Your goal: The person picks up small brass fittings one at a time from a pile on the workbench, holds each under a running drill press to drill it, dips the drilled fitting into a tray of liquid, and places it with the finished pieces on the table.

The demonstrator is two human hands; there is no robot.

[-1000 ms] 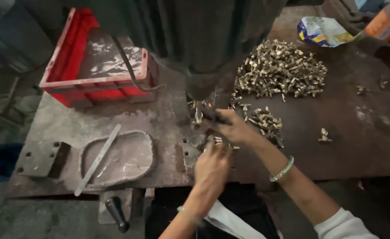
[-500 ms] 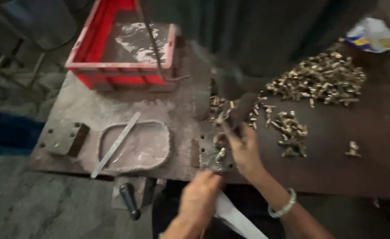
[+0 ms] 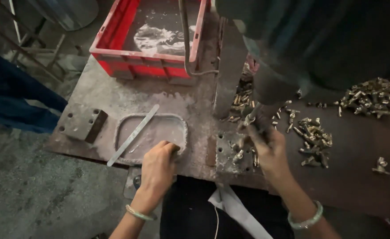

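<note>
From the head camera, the left hand (image 3: 158,166) rests curled, gripping nothing, at the rim of a shallow oval tray (image 3: 177,126) holding grey residue and a flat metal strip (image 3: 133,135). The right hand (image 3: 268,148) pinches a small brass fitting (image 3: 250,118) under the drill press (image 3: 270,84), above the perforated metal block (image 3: 225,155). Behind, a red crate (image 3: 115,62) holds pale shavings.

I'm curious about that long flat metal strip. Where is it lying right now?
In the head view, the metal strip lies slantwise across the shallow tray on the left of the bench, just beyond the left hand and in front of the red crate.

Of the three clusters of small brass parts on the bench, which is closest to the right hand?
The middle cluster, just right of the right hand; the large pile lies far right, another behind the machine column.
</note>
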